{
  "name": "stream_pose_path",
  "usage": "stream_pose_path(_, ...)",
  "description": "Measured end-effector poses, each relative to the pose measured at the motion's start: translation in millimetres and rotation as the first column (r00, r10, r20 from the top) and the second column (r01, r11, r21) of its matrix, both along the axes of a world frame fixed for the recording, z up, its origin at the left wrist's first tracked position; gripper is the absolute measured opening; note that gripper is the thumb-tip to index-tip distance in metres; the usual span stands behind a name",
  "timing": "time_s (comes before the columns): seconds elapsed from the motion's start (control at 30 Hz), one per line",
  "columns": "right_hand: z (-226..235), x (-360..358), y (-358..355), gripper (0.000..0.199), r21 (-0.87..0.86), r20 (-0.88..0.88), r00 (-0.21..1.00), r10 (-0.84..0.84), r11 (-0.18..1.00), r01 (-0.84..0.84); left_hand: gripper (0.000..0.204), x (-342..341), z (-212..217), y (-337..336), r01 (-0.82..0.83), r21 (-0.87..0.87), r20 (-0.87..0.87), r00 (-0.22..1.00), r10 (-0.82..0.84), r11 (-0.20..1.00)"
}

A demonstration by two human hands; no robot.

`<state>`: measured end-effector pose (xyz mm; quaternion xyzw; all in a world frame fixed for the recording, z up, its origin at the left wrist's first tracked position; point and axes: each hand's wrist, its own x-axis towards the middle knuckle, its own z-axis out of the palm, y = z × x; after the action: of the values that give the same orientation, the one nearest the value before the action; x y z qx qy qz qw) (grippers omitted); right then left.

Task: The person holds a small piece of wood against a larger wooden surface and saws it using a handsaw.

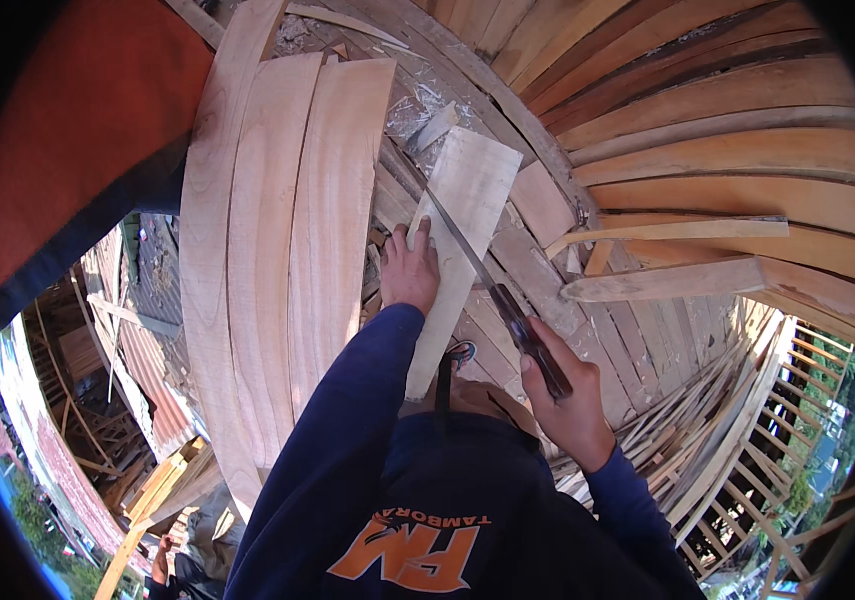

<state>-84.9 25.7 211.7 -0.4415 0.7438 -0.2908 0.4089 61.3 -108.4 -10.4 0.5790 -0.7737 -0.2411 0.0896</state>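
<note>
My left hand [410, 268] lies with its fingers spread on a pale board [474, 185], pressing near its left edge. In my right hand [567, 395] is the dark handle of what looks like a handsaw [465, 243]. Its long, narrow blade is seen nearly edge-on and slants across the board, just right of my left fingertips. The blade's far end reaches past the board's left edge. How deep it sits in the wood, I cannot tell. The board's near end lies close to my body.
Broad curved planks [272, 240] stand along the left. Wood shavings [432, 115] and offcuts litter the plank floor. Curved hull-like planking [717, 150] rises on the right, beside a pointed timber [664, 280]. Thin strips [692, 410] are piled lower right. Another person's arm [160, 560] shows lower left.
</note>
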Motion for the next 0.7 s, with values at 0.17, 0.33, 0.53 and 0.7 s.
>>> stream_pose_path(0.17, -25, 2, -37, 0.042, -0.029, -0.016, 1.000, -0.013, 0.999, 0.013, 0.047, -9, 2, 2, 0.042, 0.019, -0.007, 0.999, -0.042, 0.999)
stream_pose_path(0.33, -75, 11, -133, 0.035, -0.027, 0.031, 0.999, -0.024, 0.999, 0.025, 0.044, -8, -1, 0, 0.046, 0.052, -0.041, 0.998, -0.044, 0.998)
stream_pose_path(0.53, 60, -6, 43, 0.045, 0.055, -0.083, 0.996, 0.021, 0.998, -0.016, 0.044, -7, 3, -1, 0.039, 0.041, 0.026, 0.999, -0.040, 0.998)
stream_pose_path(0.7, -74, 13, -135, 0.035, -0.059, -0.041, 0.999, -0.010, 0.998, 0.008, 0.050, -14, -2, 1, 0.051, 0.045, -0.016, 0.999, -0.051, 0.998)
